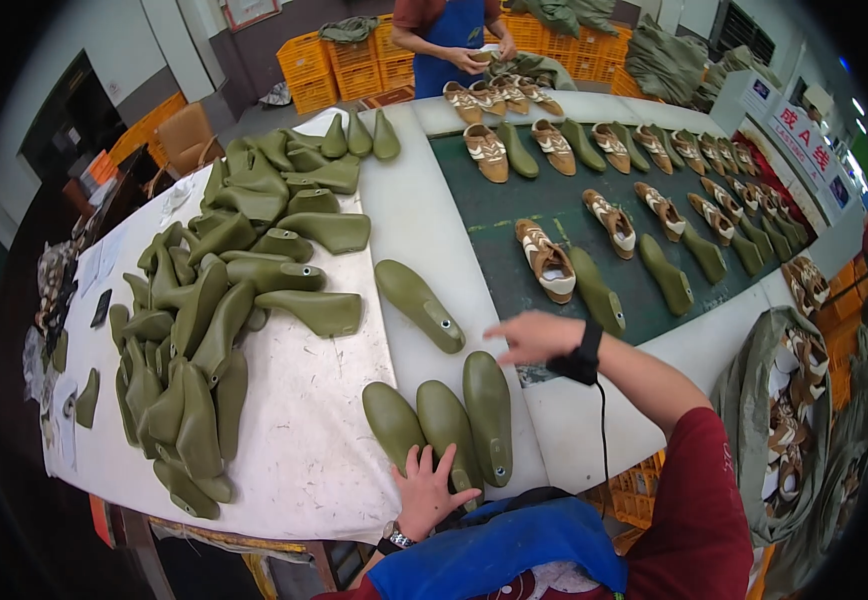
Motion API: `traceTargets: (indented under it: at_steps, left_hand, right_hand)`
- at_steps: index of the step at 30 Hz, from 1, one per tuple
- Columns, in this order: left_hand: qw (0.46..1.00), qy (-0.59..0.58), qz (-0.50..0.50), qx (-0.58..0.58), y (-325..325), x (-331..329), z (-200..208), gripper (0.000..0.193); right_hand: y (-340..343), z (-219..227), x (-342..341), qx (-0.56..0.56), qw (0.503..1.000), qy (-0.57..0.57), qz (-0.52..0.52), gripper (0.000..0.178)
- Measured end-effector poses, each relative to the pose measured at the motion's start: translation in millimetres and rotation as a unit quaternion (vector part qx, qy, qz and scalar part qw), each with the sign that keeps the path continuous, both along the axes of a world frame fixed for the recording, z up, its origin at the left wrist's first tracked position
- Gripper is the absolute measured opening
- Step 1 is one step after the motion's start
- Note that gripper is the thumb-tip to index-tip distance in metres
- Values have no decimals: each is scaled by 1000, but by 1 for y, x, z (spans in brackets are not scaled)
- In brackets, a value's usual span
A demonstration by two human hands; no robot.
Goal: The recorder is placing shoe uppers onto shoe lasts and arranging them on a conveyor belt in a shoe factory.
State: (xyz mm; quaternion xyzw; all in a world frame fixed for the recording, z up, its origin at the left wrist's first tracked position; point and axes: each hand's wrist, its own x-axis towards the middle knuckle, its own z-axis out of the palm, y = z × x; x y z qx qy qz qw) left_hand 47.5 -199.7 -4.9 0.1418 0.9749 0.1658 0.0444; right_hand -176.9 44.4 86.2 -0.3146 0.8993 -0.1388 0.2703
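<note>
My left hand, a watch at its wrist, rests with spread fingers on the near ends of two olive-green shoe lasts, a left one and a middle one. Beside them lies a third last, its metal-ringed hole toward me. Reaching in from the right, my right hand has its index finger stretched out and holds nothing that I can see. A dark band with a cable circles that wrist. Just left of its fingertips, a single last lies on the white tabletop, apart from the hand.
A large heap of green lasts covers the white cloth on the left. Rows of brown-and-white sneakers and lasts stand on the dark green belt. Across the table, a person in a blue apron handles something. Orange crates stand behind.
</note>
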Motion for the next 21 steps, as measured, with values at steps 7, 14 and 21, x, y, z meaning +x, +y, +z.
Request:
traceTargets:
  at_steps: [7,14,21]
  left_hand:
    - [1000,-16,7,-20,-8,4,3,84]
    - [998,-33,30,54,-7,13,8,83]
    - [999,-19,18,46,-8,8,10,82]
  right_hand:
    - [-97,-70,-43,88,990,84,-67,80]
    - [-111,-101,-55,41,979,154,-124,65]
    - [-26,-98,-68,26,951,183,-249,58]
